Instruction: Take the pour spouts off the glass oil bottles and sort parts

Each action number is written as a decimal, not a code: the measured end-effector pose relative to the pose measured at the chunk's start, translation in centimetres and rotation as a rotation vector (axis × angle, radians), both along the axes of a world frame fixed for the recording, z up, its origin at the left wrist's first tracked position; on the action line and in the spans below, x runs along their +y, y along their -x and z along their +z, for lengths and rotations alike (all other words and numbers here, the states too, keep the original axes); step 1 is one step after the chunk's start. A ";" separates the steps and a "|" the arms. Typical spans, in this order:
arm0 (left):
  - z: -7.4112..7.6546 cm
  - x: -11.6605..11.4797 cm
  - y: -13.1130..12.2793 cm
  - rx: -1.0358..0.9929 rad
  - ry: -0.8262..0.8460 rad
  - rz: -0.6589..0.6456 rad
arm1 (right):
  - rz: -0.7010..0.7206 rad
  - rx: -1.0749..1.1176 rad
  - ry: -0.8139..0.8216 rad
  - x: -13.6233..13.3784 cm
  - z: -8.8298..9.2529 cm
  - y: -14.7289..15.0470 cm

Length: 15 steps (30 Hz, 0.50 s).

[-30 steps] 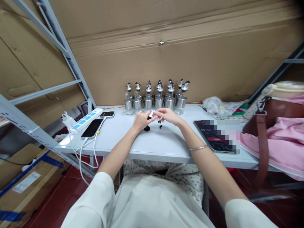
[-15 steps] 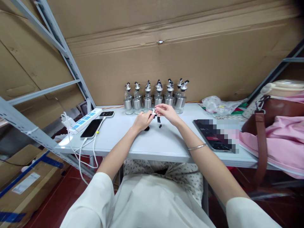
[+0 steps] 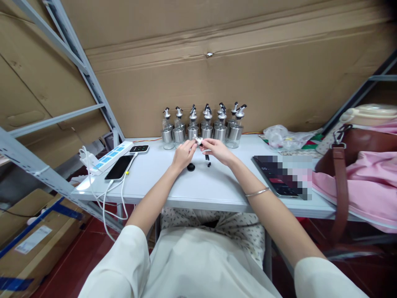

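Over the middle of the white table, my left hand and my right hand meet around a small silver pourer spout. The fingertips of both hands are closed on it, one from each side, and partly cover it. Beneath my left hand a round black cap lies on the table. Small black parts lie below my right fingers. Behind the hands stand several glass bottles with metal sleeves, each topped by a silver pourer with a black lever.
At left on the table are a power strip, a phone with white cables, and a small black-and-white device. To the right lie a tablet-like device, plastic bags and a brown bag. Cardboard stands behind.
Both hands have lifted slightly and moved a little away from me, with the pourer spout turned between the fingers. The black cap shows more fully now.
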<state>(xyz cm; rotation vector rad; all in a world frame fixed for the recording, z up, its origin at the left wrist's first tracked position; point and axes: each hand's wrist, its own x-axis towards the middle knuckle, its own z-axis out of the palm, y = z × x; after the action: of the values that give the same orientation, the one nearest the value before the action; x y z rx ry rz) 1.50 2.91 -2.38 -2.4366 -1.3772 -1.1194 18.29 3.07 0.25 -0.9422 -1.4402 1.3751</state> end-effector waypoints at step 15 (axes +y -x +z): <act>-0.3 0.5 0.1 -0.001 -0.081 -0.064 | -0.087 -0.003 0.004 -0.3 0.2 0.4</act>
<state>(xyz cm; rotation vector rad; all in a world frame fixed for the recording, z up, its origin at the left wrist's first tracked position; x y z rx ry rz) 1.37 3.41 -2.72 -2.4390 -1.2375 -1.1660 17.92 2.80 0.49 -0.9982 -1.3831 1.3131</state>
